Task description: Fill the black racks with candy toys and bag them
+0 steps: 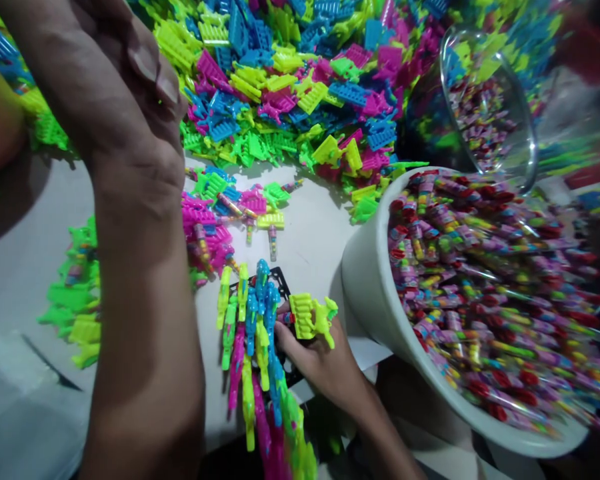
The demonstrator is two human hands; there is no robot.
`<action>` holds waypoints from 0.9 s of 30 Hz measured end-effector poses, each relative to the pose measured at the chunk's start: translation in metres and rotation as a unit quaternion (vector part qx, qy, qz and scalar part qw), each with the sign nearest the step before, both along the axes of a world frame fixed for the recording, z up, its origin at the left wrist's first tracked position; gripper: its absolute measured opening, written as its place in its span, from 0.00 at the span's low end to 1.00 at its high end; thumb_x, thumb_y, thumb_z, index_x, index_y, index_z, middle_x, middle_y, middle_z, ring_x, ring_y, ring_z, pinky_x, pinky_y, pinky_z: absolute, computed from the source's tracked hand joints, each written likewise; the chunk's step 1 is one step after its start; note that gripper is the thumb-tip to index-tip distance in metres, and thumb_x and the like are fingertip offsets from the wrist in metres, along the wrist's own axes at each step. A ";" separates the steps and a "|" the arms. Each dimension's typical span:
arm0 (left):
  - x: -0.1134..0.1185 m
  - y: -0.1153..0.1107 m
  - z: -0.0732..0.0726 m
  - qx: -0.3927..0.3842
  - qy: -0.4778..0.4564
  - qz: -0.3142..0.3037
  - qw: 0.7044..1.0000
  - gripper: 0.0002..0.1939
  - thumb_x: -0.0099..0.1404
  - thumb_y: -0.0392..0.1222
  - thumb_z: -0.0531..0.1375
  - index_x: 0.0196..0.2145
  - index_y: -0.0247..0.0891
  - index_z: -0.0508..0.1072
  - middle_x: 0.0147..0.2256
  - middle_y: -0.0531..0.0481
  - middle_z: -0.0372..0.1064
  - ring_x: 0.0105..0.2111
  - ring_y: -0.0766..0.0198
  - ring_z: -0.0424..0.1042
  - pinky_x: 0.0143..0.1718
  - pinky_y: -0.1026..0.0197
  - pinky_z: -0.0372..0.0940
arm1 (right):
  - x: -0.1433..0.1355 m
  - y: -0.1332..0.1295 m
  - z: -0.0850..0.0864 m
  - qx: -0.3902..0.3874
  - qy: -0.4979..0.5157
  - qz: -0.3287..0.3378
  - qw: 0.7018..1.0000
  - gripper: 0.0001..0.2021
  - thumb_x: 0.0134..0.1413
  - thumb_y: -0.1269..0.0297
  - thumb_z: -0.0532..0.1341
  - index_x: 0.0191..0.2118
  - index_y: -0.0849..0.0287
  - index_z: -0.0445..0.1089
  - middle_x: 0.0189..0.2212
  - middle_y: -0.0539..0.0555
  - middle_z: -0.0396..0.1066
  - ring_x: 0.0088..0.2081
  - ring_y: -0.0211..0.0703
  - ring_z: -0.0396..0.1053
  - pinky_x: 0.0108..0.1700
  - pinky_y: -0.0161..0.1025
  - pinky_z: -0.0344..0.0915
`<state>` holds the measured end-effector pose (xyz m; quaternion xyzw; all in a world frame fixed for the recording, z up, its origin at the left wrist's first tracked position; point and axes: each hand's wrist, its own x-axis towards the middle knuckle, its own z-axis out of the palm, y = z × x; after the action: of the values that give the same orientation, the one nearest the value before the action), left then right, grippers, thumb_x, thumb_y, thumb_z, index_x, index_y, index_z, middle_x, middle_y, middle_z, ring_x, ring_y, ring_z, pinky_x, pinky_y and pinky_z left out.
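Note:
My left forearm and hand [105, 93] rise large and close on the left. Its fingers curl back toward the palm, and whatever they may hold is hidden. Lower in the middle, my right hand [325, 363] pinches a yellow plastic toy [305, 317] with slatted ribs and a small figure. A red-capped piece shows by its thumb. Beside this hand is a cluster of blue, green, yellow and pink plastic toys [263, 320], roughly upright over a black frame [280, 277]. The cluster's near end is blurred.
A white bucket [367, 257] full of candy-filled tubes [460, 293] stands at right. Behind it, a clear container [527, 143] lies tilted with more tubes. Bright plastic toys [280, 87] are heaped at the back. Green toys [75, 293] and loose tubes [273, 243] lie on the white table [310, 233].

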<state>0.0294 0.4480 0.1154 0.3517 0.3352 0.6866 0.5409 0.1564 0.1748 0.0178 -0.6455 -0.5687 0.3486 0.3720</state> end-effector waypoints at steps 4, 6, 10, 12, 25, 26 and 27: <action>-0.003 0.004 -0.001 -0.022 0.045 0.011 0.999 0.30 0.83 0.48 0.30 0.25 0.44 0.55 0.23 0.55 0.42 0.15 0.71 0.55 0.11 0.74 0.51 | 0.000 -0.002 0.004 -0.011 -0.073 0.044 0.996 0.05 0.71 0.67 0.58 0.41 0.57 0.71 0.33 0.51 0.75 0.34 0.41 0.74 0.40 0.36 0.67; -0.003 0.004 -0.002 -0.013 0.012 0.006 1.000 0.31 0.83 0.50 0.31 0.24 0.44 0.57 0.22 0.56 0.42 0.14 0.71 0.54 0.10 0.73 0.51 | -0.002 -0.004 0.009 -0.028 -0.133 0.097 0.986 0.06 0.72 0.69 0.56 0.42 0.57 0.70 0.35 0.53 0.74 0.36 0.43 0.74 0.40 0.37 0.67; -0.003 0.001 0.000 -0.035 0.024 0.020 0.999 0.30 0.83 0.47 0.31 0.26 0.44 0.58 0.23 0.55 0.47 0.16 0.70 0.60 0.12 0.73 0.53 | -0.008 -0.005 0.024 -0.067 -0.226 0.168 0.957 0.07 0.68 0.75 0.55 0.44 0.58 0.67 0.38 0.55 0.73 0.38 0.47 0.73 0.38 0.39 0.65; -0.003 0.000 0.003 -0.041 0.042 0.018 0.998 0.29 0.83 0.43 0.30 0.26 0.44 0.56 0.24 0.55 0.45 0.17 0.70 0.59 0.11 0.73 0.52 | -0.004 -0.004 0.033 -0.084 -0.228 0.183 0.953 0.08 0.68 0.76 0.54 0.45 0.58 0.67 0.39 0.55 0.74 0.39 0.47 0.74 0.39 0.39 0.66; 0.001 0.001 0.001 0.056 -0.094 0.004 0.994 0.26 0.78 0.37 0.46 0.19 0.40 0.58 0.19 0.56 0.38 0.14 0.73 0.46 0.13 0.65 0.41 | 0.014 0.122 0.011 -0.166 -0.272 -0.080 0.945 0.16 0.62 0.49 0.66 0.31 0.57 0.73 0.26 0.51 0.74 0.27 0.41 0.67 0.29 0.37 0.51; -0.001 0.000 0.001 0.055 -0.088 0.003 0.995 0.26 0.78 0.38 0.47 0.19 0.41 0.57 0.20 0.56 0.38 0.14 0.73 0.46 0.13 0.66 0.42 | 0.014 0.123 0.010 -0.169 -0.255 -0.068 0.950 0.15 0.61 0.52 0.66 0.28 0.57 0.71 0.24 0.50 0.73 0.26 0.40 0.66 0.29 0.37 0.50; -0.002 0.000 0.001 0.055 -0.089 0.003 0.995 0.25 0.78 0.38 0.46 0.20 0.41 0.57 0.20 0.56 0.39 0.14 0.73 0.46 0.13 0.66 0.44 | 0.015 0.120 0.010 -0.166 -0.235 -0.058 0.956 0.15 0.61 0.55 0.65 0.26 0.57 0.70 0.23 0.49 0.71 0.26 0.39 0.65 0.29 0.36 0.50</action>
<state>0.0271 0.4479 0.1167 0.3179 0.2483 0.7340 0.5464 0.1716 0.2948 0.0278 -0.7935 -0.5361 0.2542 0.1354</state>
